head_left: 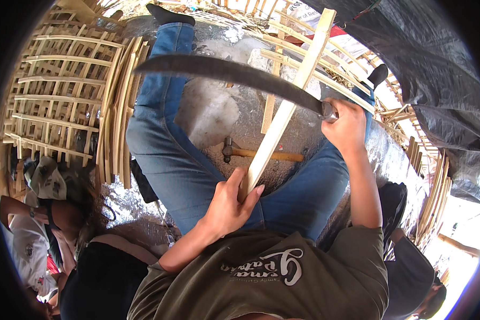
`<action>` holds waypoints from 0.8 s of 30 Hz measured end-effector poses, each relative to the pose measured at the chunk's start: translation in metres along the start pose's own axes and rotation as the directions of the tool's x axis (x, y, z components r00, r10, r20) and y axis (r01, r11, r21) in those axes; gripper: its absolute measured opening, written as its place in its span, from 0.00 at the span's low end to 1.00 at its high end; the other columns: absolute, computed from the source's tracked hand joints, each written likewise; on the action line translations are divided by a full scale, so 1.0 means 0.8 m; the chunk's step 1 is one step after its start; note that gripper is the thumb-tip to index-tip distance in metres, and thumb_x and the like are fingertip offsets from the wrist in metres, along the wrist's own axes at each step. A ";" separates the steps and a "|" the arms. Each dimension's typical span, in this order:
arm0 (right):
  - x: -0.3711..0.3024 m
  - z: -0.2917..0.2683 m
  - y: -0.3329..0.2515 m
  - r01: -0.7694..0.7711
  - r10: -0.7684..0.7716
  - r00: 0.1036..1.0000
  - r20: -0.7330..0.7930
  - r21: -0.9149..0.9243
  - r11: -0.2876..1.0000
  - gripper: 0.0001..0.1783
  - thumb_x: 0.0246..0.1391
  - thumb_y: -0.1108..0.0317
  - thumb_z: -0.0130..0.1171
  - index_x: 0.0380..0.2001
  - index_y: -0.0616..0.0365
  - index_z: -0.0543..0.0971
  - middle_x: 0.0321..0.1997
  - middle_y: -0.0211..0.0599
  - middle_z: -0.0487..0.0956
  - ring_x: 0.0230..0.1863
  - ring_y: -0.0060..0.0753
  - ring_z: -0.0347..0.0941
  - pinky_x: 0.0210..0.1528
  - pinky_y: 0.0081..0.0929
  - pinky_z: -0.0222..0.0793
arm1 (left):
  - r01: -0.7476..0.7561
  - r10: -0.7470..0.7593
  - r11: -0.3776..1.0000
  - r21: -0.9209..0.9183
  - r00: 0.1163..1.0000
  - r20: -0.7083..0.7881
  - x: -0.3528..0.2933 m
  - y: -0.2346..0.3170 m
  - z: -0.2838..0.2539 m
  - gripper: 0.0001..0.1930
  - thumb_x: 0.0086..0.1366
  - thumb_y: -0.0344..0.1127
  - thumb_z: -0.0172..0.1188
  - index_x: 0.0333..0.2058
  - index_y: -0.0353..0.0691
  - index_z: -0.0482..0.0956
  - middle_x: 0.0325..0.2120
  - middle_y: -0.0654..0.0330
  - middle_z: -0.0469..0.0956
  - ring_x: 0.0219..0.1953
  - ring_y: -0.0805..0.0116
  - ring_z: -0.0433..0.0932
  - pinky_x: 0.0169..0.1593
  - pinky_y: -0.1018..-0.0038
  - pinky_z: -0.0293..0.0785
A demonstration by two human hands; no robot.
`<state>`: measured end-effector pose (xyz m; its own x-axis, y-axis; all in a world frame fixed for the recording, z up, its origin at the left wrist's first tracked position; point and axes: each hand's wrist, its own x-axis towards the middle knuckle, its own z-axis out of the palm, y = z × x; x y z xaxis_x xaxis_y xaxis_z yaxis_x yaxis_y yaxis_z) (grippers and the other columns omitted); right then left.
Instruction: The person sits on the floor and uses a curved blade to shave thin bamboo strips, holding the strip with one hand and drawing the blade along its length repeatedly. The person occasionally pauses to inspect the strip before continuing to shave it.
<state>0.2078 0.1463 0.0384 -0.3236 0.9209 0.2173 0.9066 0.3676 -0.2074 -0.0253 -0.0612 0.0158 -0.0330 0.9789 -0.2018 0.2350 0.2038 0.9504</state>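
My left hand [228, 206] is closed round the near end of a long pale bamboo strip [282, 120], which slants up and away to the right. In my right hand [345, 128] is the handle of a machete; its long, dark, curved blade [234, 74] points left and crosses the strip. Whether the blade touches the strip I cannot tell. Between my legs a hammer [266, 154] with a wooden handle lies on the ground, partly behind the strip. Beyond the strip is a frame of crossed bamboo slats [325, 66].
Woven bamboo panels [64, 90] stand at the left, beside a bundle of upright strips [122, 117]. A black plastic sheet [432, 64] hangs at the upper right. Other people sit close behind me, one in a white shirt [26, 240] at left, another in dark clothes [410, 272] at right.
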 end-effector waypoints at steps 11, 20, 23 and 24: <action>0.035 0.007 0.080 -0.171 0.165 0.984 -0.064 -0.112 0.979 0.09 0.48 0.65 0.65 0.32 0.56 0.83 0.31 0.49 0.83 0.34 0.58 0.80 0.41 0.47 0.75 | 0.121 -0.091 0.979 -0.164 0.980 0.180 -0.018 -0.017 0.000 0.13 0.70 0.33 0.62 0.47 0.31 0.72 0.19 0.70 0.68 0.21 0.85 0.60 0.24 0.79 0.55; -0.004 -0.018 0.004 0.098 -0.098 0.995 0.002 -0.022 0.995 0.19 0.38 0.72 0.60 0.38 0.48 0.86 0.29 0.40 0.83 0.31 0.49 0.80 0.36 0.41 0.76 | 0.106 -0.079 0.987 -0.117 0.973 0.217 -0.006 -0.013 -0.015 0.17 0.68 0.34 0.63 0.49 0.29 0.72 0.14 0.62 0.66 0.16 0.78 0.60 0.21 0.73 0.56; 0.008 -0.022 0.013 0.058 -0.055 0.998 0.029 -0.128 0.990 0.18 0.39 0.71 0.61 0.39 0.48 0.86 0.31 0.40 0.83 0.33 0.50 0.80 0.38 0.41 0.77 | 0.120 -0.096 0.987 -0.110 0.975 0.202 -0.012 -0.014 -0.016 0.16 0.68 0.34 0.63 0.47 0.30 0.72 0.14 0.59 0.67 0.16 0.76 0.61 0.21 0.72 0.57; 0.014 -0.021 0.023 0.014 -0.006 0.999 0.051 -0.162 0.987 0.18 0.40 0.70 0.62 0.39 0.49 0.86 0.32 0.41 0.84 0.34 0.50 0.80 0.40 0.42 0.77 | 0.110 -0.090 0.989 -0.095 0.977 0.192 -0.014 -0.014 -0.016 0.16 0.67 0.33 0.64 0.47 0.30 0.72 0.14 0.58 0.67 0.16 0.75 0.61 0.21 0.72 0.57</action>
<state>0.2251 0.1611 0.0535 -0.3422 0.9242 0.1695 0.9339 0.3544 -0.0468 -0.0398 -0.0742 0.0102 0.1332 0.9352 -0.3281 0.1371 0.3105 0.9406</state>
